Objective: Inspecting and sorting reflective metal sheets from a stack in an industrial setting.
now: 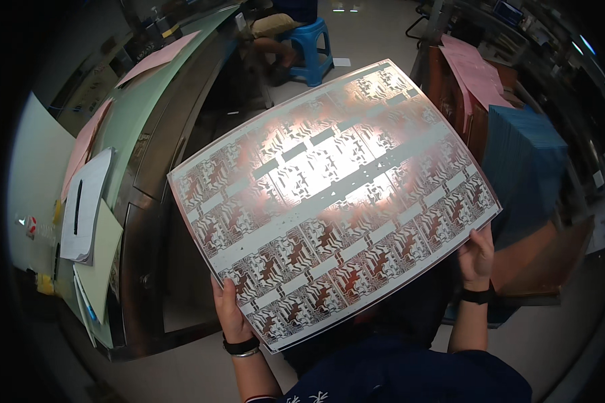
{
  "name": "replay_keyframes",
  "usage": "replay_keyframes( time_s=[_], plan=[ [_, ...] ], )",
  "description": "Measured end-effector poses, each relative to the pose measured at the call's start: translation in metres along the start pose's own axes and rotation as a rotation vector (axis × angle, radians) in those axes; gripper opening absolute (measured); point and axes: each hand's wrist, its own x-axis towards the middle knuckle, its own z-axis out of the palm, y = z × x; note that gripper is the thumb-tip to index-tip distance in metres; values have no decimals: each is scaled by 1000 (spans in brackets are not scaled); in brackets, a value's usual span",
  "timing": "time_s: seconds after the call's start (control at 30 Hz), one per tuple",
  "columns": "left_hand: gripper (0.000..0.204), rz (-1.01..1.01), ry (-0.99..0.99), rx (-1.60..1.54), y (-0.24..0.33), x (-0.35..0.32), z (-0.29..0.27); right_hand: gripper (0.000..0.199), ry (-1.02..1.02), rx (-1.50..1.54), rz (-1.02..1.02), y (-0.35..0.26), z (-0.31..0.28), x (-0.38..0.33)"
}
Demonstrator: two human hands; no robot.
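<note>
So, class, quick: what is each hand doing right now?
Left hand: closed on the near-left edge of the patterned copper sheet.
Right hand: closed on the sheet's near-right corner.

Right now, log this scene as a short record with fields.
held item: large printed circuit panel, copper-patterned, glare at its middle
left hand: grips the panel's lower left corner
right hand: grips the panel's lower right edge
wrists: dark band on each
left side: metal machine with papers and pink sheets on top
right side: blue stack, pink sheets behind it
background: blue stool, a seated person on it
</note>
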Motion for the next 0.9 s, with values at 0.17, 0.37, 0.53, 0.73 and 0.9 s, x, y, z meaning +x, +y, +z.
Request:
replay_keyframes(
  time_s=[0.17,0.37,0.53,0.73,0.9],
  plan=[
    [43,-40,-14,-32,-3,5,-15,66,21,-56,-6,-4,15,-1],
    [45,-146,-50,-223,-5,29,-43,69,-11,-46,-74,-8,18,9],
    [45,-272,-106,-224,1,53,-33,48,-30,355,-115,6,57,33],
    [39,-220,-148,-363,6,32,53,56,-815,-803,-201,114,90,-45],
    [37,-85,-262,-285,-7,-12,116,31,-432,-313,135,106,139,-58]
  ],
)
